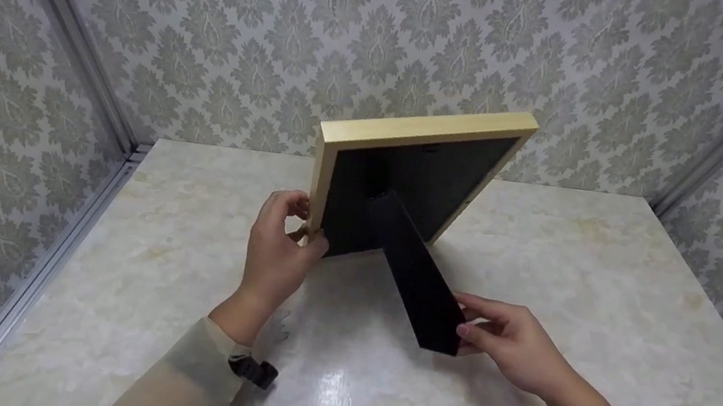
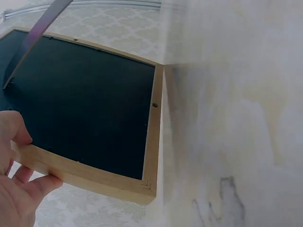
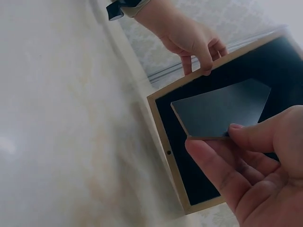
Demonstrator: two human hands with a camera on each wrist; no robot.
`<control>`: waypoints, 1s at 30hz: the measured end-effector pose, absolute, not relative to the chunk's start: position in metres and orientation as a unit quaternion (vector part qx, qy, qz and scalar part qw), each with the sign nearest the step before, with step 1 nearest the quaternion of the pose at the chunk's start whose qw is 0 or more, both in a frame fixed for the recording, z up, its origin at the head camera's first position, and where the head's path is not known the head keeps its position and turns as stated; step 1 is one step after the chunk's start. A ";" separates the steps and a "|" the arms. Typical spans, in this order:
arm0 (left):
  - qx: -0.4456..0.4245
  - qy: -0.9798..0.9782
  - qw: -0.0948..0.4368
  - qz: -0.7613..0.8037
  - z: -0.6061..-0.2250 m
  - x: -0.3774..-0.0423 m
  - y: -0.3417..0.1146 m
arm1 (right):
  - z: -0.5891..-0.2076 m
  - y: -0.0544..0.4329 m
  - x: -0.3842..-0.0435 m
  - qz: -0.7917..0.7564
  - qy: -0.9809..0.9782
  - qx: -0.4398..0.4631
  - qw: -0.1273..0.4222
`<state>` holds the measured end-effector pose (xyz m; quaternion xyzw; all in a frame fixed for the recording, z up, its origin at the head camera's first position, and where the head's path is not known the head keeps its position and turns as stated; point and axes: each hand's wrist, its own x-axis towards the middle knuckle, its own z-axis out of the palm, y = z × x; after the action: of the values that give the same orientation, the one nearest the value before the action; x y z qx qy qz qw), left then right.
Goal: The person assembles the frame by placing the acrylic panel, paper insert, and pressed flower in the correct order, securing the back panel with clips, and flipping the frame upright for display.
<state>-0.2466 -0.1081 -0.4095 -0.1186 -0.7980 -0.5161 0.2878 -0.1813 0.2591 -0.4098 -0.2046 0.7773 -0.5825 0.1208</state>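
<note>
A picture frame with a light wooden border and black backing stands tilted on the table, its back toward me. My left hand grips its left side low down, thumb on the back and fingers around the outer edge. From the middle of the backing a black easel stand swings out toward me. The lower end of that stand is pinched between the thumb and fingers of my right hand. In the right wrist view, the stand hides part of the dark backing. The frame's front is out of sight.
The pale marbled table spreads around the frame. Behind it rises a wall with leaf-patterned paper, and metal rails run along the corners. Black wrist straps sit on both sleeves.
</note>
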 end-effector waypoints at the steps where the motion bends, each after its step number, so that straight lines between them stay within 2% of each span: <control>1: -0.116 -0.798 0.286 -0.517 -0.410 -0.247 -0.107 | -0.411 0.260 -0.182 -0.581 0.778 -0.204 0.124; 25: -0.132 -0.828 0.283 -0.466 -0.424 -0.250 -0.097 | -0.430 0.260 -0.183 -0.516 0.813 -0.191 0.188; 28: -0.137 -0.833 0.278 -0.458 -0.423 -0.248 -0.103 | -0.425 0.259 -0.183 -0.482 0.833 -0.207 0.174; 30: -0.144 -0.837 0.264 -0.457 -0.422 -0.247 -0.109 | -0.416 0.258 -0.182 -0.466 0.847 -0.221 0.129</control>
<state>-0.2473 -0.1093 -0.4217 -0.1435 -0.8370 -0.4574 0.2637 -0.1820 0.2580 -0.4157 -0.2207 0.8472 -0.4657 0.1292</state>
